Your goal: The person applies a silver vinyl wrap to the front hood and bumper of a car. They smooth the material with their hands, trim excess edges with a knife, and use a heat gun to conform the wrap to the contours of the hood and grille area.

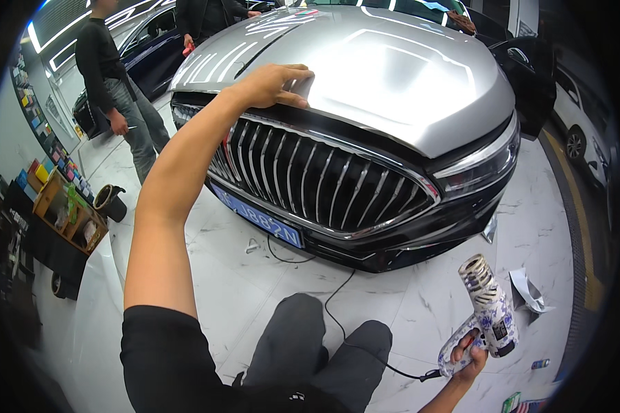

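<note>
My left hand (pixel 274 86) reaches out over the front edge of a silver car hood (pixel 399 76), fingers stretched and thumb apart, the fingertips at the hood's surface. Below that edge is a dark gap, then the black grille (pixel 324 175) with chrome vertical slats. At the lower right, my right hand (pixel 471 359) is closed round the handle of a heat gun (pixel 492 313) with a white and blue flowered body. Its metal nozzle points up and slightly left, apart from the car. A black cord (pixel 379 354) runs from the handle across my knees.
A headlight (pixel 482 162) and blue licence plate (pixel 255 217) are on the car's front. Silver film scraps (pixel 528 290) lie on the marble-patterned floor. One person (pixel 103 69) stands left, another (pixel 210 17) behind the hood. A bin (pixel 110 202) and wooden shelf (pixel 65 213) stand left.
</note>
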`<state>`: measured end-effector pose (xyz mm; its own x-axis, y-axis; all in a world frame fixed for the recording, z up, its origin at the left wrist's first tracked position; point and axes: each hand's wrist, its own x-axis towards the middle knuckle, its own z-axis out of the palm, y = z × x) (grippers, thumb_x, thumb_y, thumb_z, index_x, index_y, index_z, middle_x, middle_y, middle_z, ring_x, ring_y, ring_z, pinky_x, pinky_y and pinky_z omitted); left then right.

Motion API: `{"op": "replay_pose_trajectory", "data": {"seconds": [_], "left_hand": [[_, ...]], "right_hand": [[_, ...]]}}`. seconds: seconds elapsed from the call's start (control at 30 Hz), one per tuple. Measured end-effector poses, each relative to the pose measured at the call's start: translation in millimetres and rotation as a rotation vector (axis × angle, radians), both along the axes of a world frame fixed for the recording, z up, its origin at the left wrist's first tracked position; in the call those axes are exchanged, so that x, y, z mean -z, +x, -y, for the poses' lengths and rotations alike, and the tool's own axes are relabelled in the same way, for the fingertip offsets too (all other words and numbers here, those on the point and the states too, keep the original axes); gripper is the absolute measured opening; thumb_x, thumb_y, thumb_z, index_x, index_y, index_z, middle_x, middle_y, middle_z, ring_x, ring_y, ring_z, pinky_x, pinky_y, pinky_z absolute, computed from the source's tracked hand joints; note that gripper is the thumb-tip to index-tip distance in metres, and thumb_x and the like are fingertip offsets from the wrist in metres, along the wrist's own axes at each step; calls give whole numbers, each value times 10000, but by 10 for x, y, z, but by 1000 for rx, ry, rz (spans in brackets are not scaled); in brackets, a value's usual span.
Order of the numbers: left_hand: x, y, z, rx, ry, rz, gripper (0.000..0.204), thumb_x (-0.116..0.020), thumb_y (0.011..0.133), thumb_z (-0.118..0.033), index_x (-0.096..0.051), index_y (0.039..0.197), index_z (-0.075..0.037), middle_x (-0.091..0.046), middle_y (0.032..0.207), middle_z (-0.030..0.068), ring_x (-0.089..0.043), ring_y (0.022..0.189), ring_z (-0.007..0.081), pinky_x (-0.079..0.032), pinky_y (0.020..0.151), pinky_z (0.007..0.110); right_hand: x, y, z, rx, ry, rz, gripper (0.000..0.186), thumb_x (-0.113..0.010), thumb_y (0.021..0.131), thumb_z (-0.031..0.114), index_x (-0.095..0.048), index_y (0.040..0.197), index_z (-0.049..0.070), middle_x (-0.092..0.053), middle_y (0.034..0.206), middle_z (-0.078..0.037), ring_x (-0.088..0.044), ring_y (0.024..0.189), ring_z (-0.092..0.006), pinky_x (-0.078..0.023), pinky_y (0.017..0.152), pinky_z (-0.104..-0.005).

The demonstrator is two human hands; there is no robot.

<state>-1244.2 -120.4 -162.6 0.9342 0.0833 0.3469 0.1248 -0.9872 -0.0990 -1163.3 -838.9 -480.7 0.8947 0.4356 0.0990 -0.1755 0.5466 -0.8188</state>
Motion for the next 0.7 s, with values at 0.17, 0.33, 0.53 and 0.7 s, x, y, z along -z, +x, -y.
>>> {"op": "replay_pose_trajectory", "data": {"seconds": [0.17, 0.33, 0.53, 0.7], "left_hand": [[55, -187, -171, 101, -47, 57, 734, -791, 924, -481, -593, 1535, -126, -536, 1619, 143, -602, 1371, 408, -480, 1157, 464], [330, -145, -481, 276, -99, 224, 522, -740, 984, -443, -699, 1391, -117, -594, 1563, 122, -597, 1384, 364, -479, 1162, 461], [235, -189, -724, 482, -128, 142, 568, -734, 979, -477, -707, 1405, -102, -608, 1548, 129, -597, 1390, 345, -484, 1160, 444], [-2, -440, -1251, 512, -62, 22, 491, -780, 956, -309, -696, 1410, -141, -590, 1569, 123, -595, 1407, 349, -526, 1136, 469]], "right_hand": [[-27, -354, -527, -105, -2, -34, 475, -726, 869, 233, -556, 1217, -43, -667, 860, -144, -604, 497, -217, -528, 407, -355], [-250, -774, -1452, 24, -65, 36, 533, -730, 803, 184, -538, 1201, -114, -656, 836, -193, -604, 478, -243, -561, 413, -381], [-89, -1520, -2423, 123, 58, 77, 514, -731, 854, 209, -540, 1249, -58, -657, 890, -157, -569, 463, -202, -521, 402, -335], [-404, -2111, -3038, 189, 75, 76, 495, -719, 883, 176, -542, 1272, -73, -663, 938, -175, -605, 515, -207, -542, 440, -344]]}}
